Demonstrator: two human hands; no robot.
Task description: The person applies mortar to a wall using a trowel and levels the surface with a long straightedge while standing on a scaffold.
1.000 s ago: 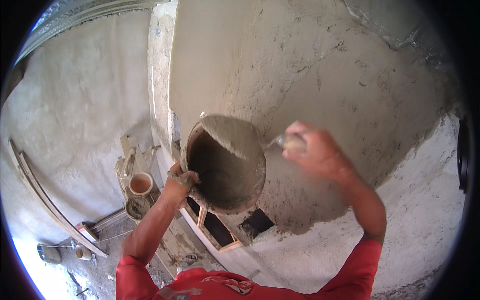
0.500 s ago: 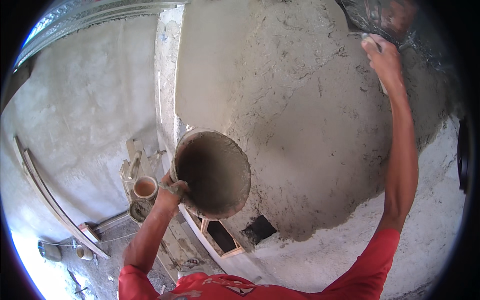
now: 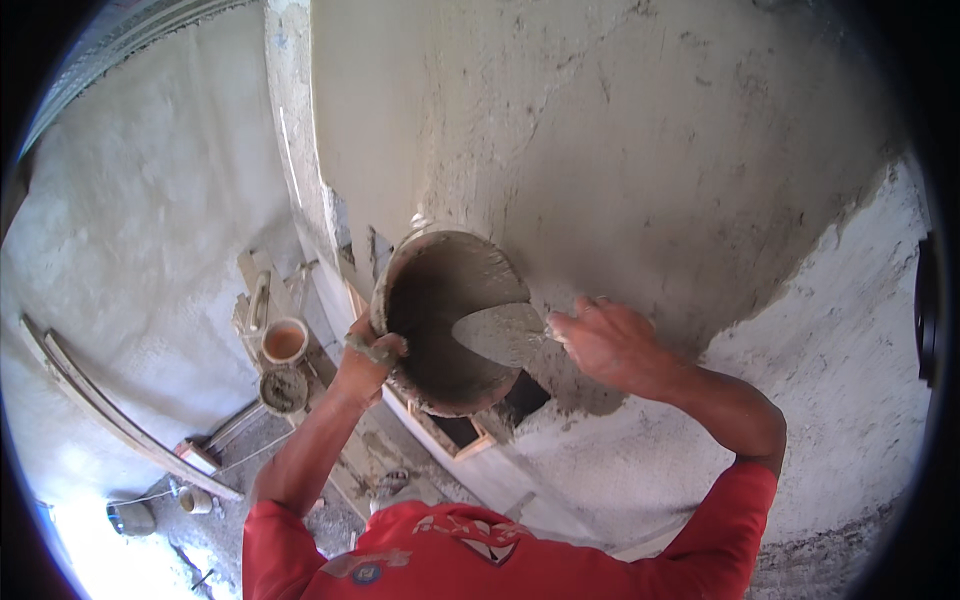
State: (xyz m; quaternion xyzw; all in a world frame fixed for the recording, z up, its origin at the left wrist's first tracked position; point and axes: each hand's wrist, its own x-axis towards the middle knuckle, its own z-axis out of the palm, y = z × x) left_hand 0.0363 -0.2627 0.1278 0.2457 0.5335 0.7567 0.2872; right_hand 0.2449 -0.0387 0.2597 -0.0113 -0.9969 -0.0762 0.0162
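My left hand [image 3: 367, 361] is closed on the near-left rim of a mortar-smeared bucket [image 3: 408, 262], holding it tilted so that its mouth faces me. Grey wet mortar [image 3: 425, 350] coats the inside; how deep it lies is hard to see in the shadow. My right hand [image 3: 612, 343] grips the handle of a trowel [image 3: 497, 333], whose rounded blade reaches over the bucket's right rim into the mouth. Behind both hands stands a wall [image 3: 640, 200] with fresh grey plaster over most of it.
Paler wall [image 3: 820, 370] without fresh plaster lies at the right. A dark square opening [image 3: 525, 398] shows below the bucket. At left, planks [image 3: 350, 455] hold an orange-lined container [image 3: 285, 341], a mortar-filled pot [image 3: 284, 388] and a long-handled tool [image 3: 260, 301]. Curved boards [image 3: 105, 400] lean against the left wall.
My right hand has come down from the upper right of the wall, bringing the trowel into the bucket's mouth. The bucket has shifted slightly right and up in view as the view moved.
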